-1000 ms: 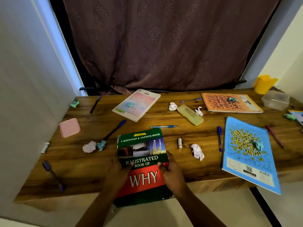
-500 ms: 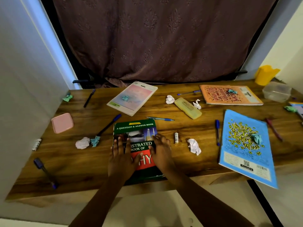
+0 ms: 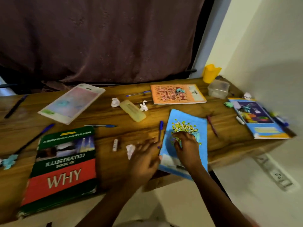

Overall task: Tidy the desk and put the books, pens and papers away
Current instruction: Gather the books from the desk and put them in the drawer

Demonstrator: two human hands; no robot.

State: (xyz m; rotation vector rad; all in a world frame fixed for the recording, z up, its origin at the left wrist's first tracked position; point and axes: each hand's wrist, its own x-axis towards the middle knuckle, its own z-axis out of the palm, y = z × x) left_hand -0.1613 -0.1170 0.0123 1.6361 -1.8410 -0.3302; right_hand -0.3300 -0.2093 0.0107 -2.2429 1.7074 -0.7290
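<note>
Blue notebook point(image 3: 188, 118), right hand point(image 3: 186, 146) fingers pressing its cover, left hand point(image 3: 145, 158) fingers spread

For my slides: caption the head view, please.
Right hand on the blue notebook, left hand beside it, on a cluttered desk.

Two bare forearms point(image 3: 211, 190), left grip point(image 3: 144, 159), right grip point(image 3: 186, 148), both bare

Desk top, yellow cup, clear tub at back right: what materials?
Desk: wood or wood-look laminate, brown grain with a slight sheen; cannot tell which. Yellow cup: likely plastic, opaque, uniform colour, scalloped rim. Clear tub: likely plastic, translucent, cloudy walls.
</note>
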